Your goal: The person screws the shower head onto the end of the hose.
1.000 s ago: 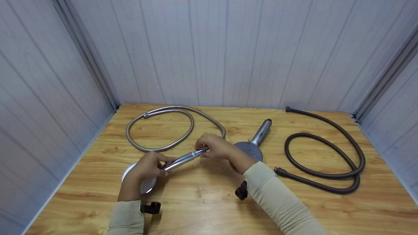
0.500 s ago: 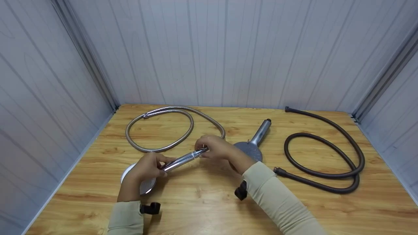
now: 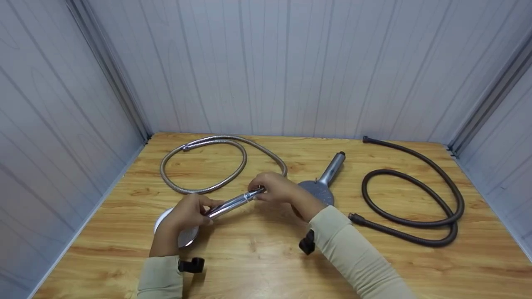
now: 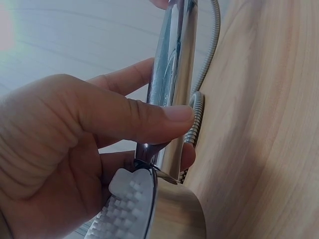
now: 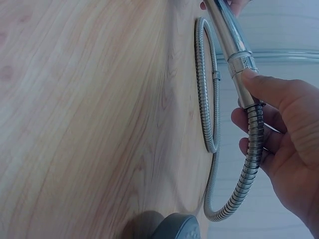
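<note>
In the head view my left hand [image 3: 185,211] grips the chrome handle of a hand shower [image 3: 230,204], close to its round head. The left wrist view shows the thumb across the handle and the white nozzle face [image 4: 124,206] just below. My right hand [image 3: 274,188] is at the handle's other end. Its thumb and fingers pinch the smooth metal connector [image 5: 243,92] of a silver shower hose [image 5: 255,132], as the right wrist view shows. Connector and handle end meet in line. From there the hose bends down and loops on the table [image 3: 249,257].
A second, grey hand shower [image 3: 318,191] lies right of my right hand, partly behind the forearm. Further right a dark shower hose [image 3: 415,224] lies coiled. Pale panel walls [image 3: 266,66] enclose the table at the back and sides.
</note>
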`<control>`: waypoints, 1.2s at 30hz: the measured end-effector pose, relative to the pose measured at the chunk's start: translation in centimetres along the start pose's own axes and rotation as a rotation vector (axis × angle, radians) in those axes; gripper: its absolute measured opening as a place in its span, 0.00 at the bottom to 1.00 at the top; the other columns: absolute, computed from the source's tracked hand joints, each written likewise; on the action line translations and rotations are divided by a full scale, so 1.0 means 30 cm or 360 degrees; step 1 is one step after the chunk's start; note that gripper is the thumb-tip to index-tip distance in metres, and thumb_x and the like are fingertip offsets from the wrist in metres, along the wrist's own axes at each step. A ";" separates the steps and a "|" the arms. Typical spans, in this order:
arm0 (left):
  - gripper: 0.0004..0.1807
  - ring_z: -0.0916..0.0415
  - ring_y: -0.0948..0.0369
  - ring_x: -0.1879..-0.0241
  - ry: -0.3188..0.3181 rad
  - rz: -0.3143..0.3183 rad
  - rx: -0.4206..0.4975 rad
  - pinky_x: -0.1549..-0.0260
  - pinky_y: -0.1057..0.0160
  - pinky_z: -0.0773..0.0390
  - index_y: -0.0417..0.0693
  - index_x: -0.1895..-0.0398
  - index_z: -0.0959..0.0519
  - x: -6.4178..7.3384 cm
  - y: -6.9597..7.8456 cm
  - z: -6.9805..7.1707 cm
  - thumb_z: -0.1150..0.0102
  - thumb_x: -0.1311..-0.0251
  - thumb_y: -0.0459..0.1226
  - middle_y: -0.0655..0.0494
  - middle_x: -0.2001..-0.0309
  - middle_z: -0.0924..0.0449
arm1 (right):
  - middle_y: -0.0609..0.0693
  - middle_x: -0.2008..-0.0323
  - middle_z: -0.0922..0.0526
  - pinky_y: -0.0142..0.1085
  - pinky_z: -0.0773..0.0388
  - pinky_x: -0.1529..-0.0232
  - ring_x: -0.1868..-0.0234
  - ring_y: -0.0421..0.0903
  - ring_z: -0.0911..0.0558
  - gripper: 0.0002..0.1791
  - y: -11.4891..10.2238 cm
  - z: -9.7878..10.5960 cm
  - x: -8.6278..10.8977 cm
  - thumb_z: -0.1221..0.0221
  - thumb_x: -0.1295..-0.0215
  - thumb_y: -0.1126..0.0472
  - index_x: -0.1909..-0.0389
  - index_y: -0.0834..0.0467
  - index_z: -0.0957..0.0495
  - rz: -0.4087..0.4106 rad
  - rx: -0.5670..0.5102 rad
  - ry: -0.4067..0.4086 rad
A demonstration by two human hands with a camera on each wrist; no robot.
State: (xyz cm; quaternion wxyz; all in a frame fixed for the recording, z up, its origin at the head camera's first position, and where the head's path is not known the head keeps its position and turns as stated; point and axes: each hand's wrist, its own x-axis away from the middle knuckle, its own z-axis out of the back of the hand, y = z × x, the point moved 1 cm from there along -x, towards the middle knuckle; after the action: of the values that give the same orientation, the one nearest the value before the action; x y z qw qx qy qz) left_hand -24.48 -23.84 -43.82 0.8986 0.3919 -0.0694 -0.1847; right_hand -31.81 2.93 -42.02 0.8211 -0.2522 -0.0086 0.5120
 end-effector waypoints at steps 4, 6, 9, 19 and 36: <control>0.33 0.34 0.62 0.79 -0.0001 -0.0012 -0.0002 0.80 0.65 0.29 0.52 0.47 0.16 0.000 -0.001 0.000 0.30 0.61 0.19 0.56 0.66 0.16 | 0.56 0.60 0.15 0.35 0.22 0.55 0.58 0.49 0.18 0.10 -0.001 -0.001 0.001 0.38 0.37 0.68 0.56 0.65 0.16 -0.0026 -0.0021 -0.0008; 0.33 0.34 0.61 0.78 0.0002 -0.0006 -0.0005 0.81 0.65 0.29 0.52 0.47 0.16 0.001 0.001 -0.001 0.30 0.61 0.20 0.56 0.66 0.16 | 0.56 0.59 0.15 0.36 0.22 0.55 0.57 0.49 0.18 0.10 -0.003 -0.002 0.001 0.38 0.36 0.67 0.56 0.65 0.16 -0.0036 -0.0024 -0.0013; 0.32 0.33 0.61 0.77 0.0009 0.0033 -0.0006 0.80 0.65 0.28 0.53 0.48 0.16 0.004 0.003 -0.002 0.29 0.59 0.20 0.56 0.65 0.16 | 0.56 0.58 0.15 0.37 0.23 0.54 0.56 0.50 0.18 0.10 -0.004 -0.002 0.002 0.39 0.35 0.67 0.54 0.64 0.16 -0.0050 -0.0012 -0.0030; 0.32 0.33 0.60 0.76 0.0026 0.0086 -0.0030 0.79 0.63 0.27 0.55 0.48 0.15 0.007 0.005 0.001 0.29 0.59 0.21 0.55 0.63 0.16 | 0.57 0.56 0.15 0.37 0.23 0.53 0.56 0.49 0.17 0.12 -0.007 -0.004 0.000 0.41 0.33 0.66 0.52 0.65 0.17 -0.0053 0.0024 -0.0063; 0.32 0.31 0.59 0.75 0.0019 0.0110 -0.0047 0.77 0.61 0.26 0.56 0.48 0.15 0.006 0.003 0.004 0.28 0.60 0.22 0.57 0.65 0.17 | 0.55 0.58 0.15 0.36 0.22 0.56 0.58 0.47 0.17 0.12 -0.008 -0.006 -0.001 0.39 0.36 0.65 0.53 0.65 0.18 -0.0200 -0.0133 -0.0045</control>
State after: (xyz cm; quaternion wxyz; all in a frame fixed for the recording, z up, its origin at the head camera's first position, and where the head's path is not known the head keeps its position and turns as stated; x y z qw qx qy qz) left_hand -24.31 -23.94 -43.66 0.9104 0.3772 -0.0748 -0.1523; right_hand -31.57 2.75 -42.07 0.8402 -0.2779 -0.0573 0.4621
